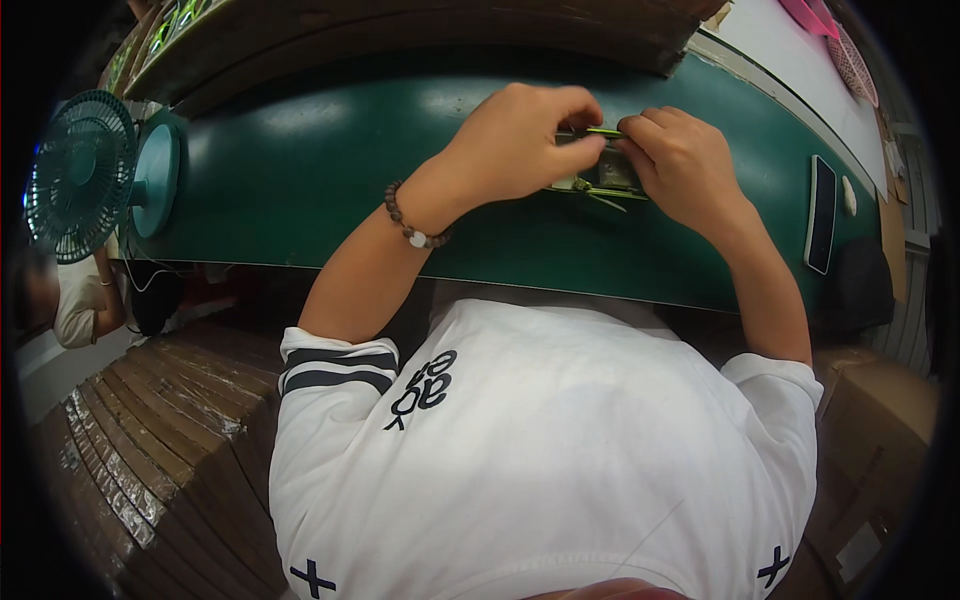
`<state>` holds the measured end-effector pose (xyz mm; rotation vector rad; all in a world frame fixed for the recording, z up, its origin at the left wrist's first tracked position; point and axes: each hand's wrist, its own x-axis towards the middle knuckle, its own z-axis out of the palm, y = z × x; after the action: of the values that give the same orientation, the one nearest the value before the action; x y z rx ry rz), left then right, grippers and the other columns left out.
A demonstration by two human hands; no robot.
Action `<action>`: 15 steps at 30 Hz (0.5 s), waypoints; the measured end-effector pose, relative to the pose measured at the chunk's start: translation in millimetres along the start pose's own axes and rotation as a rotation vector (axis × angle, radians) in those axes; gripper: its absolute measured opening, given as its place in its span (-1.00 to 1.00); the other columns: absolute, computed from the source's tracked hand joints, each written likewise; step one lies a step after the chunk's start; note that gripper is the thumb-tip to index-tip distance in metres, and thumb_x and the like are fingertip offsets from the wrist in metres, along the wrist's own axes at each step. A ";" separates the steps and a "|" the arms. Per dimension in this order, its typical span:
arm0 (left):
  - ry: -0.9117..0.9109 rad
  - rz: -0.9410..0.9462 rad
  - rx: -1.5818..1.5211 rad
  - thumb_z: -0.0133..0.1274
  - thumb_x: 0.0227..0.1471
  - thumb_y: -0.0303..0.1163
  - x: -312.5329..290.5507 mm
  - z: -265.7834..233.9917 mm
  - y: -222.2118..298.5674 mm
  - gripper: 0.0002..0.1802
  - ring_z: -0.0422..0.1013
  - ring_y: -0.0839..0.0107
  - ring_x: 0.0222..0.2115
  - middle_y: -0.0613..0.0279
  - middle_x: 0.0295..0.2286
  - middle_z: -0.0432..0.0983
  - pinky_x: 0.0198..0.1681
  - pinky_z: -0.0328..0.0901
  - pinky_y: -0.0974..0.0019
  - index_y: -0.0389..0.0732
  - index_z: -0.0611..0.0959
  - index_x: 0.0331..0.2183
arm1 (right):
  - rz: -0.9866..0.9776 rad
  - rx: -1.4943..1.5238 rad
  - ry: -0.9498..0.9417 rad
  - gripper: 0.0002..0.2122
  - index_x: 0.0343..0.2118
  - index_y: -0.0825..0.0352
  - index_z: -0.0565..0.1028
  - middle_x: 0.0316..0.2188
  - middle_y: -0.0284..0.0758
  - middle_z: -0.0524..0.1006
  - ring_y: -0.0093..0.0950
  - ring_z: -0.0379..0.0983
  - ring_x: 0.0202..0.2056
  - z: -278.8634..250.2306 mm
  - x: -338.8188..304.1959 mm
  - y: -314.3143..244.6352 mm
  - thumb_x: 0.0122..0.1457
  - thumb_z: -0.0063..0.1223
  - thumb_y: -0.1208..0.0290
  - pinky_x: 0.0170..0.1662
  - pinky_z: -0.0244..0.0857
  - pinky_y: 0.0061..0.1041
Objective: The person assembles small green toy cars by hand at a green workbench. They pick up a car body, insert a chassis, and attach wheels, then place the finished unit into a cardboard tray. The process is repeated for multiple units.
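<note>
Over the green tabletop, both my hands come together around a small flat dark-green piece with bright green cord along its near side. The cord looks knotted at its left, with a loose end sticking out. My right hand is closed, thumb and fingers pinching a thin green strip at the piece's far side. My left hand curls in from the left, its thumb tip close to that strip. Its other fingers are bent and partly hidden, so what they grip cannot be made out.
A green fan stands at the table's left end. A brown box-like edge runs along the back. A phone lies at the right, near a black bag. Stacked cardboard is at lower left; another person sits beyond.
</note>
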<state>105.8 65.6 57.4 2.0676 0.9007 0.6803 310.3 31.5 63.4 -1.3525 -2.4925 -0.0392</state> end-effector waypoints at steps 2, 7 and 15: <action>0.030 0.134 0.295 0.11 -0.06 -0.36 -1.6 13.7 -9.6 -0.84 0.45 0.32 -0.48 0.17 -0.52 0.55 -0.40 0.32 0.30 -0.25 0.60 -0.41 | 0.023 0.003 -0.034 -0.85 -0.54 0.34 0.46 -0.58 -0.27 0.48 -0.27 0.45 -0.43 1.7 -2.5 -4.6 0.05 0.07 0.37 -0.40 0.33 -0.29; 0.131 0.301 0.458 0.13 -0.09 -0.36 0.6 20.3 -15.4 -0.86 0.41 0.21 -0.38 0.24 -0.44 0.52 -0.33 0.33 0.21 -0.20 0.63 -0.43 | 0.099 0.056 -0.054 -0.83 -0.54 0.36 0.46 -0.56 -0.24 0.48 -0.24 0.45 -0.43 10.3 -9.8 -12.0 0.07 0.06 0.37 -0.38 0.32 -0.26; 0.068 0.253 0.416 0.09 -0.04 -0.40 2.7 26.0 -19.2 -0.88 0.39 0.18 -0.41 0.19 -0.47 0.49 -0.31 0.31 0.18 -0.23 0.61 -0.44 | 0.165 0.187 -0.014 -0.85 -0.53 0.39 0.46 -0.55 -0.21 0.45 -0.20 0.41 -0.41 9.4 -9.4 -4.7 0.01 0.10 0.41 -0.36 0.31 -0.25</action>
<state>118.7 65.2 27.6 2.5733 0.8834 0.7473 308.9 22.8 52.3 -1.4759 -2.3196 0.2348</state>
